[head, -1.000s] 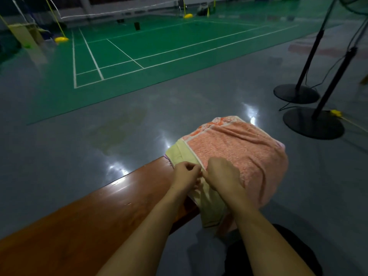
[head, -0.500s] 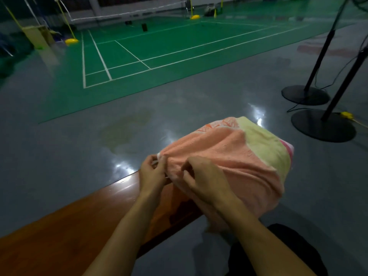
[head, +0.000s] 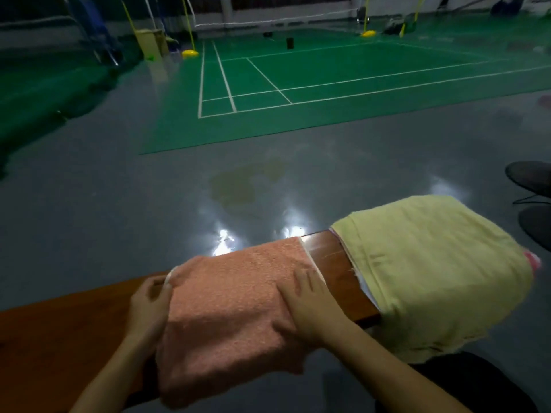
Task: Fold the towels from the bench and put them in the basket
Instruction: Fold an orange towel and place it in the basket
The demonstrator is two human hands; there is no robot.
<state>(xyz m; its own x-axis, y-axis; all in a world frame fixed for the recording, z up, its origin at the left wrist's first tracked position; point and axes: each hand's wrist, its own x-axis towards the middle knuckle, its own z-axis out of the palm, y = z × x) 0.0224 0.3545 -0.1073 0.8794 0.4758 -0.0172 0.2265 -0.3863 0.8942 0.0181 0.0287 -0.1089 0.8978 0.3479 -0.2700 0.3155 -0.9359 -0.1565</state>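
Observation:
An orange towel (head: pixel 235 311) lies spread across the wooden bench (head: pixel 59 338), its near edge hanging over the front. My left hand (head: pixel 150 305) holds its left edge, fingers curled round the white hem. On the towel's right side my right hand (head: pixel 310 305) lies flat with the fingers straight. A yellow towel (head: pixel 432 272) covers the pile at the bench's right end, with a bit of pink cloth (head: pixel 532 259) showing at its far side. No basket is in view.
Grey glossy floor lies beyond the bench, then a green badminton court (head: pixel 328 84) with a net. Two dark round stand bases (head: pixel 530 177) sit on the floor at the right edge. My dark-clothed leg (head: pixel 465 386) is at the bottom right.
The orange towel has come off the pile and now lies to the left on the bench. Both hands moved left with it. The yellow towel is uncovered on the pile.

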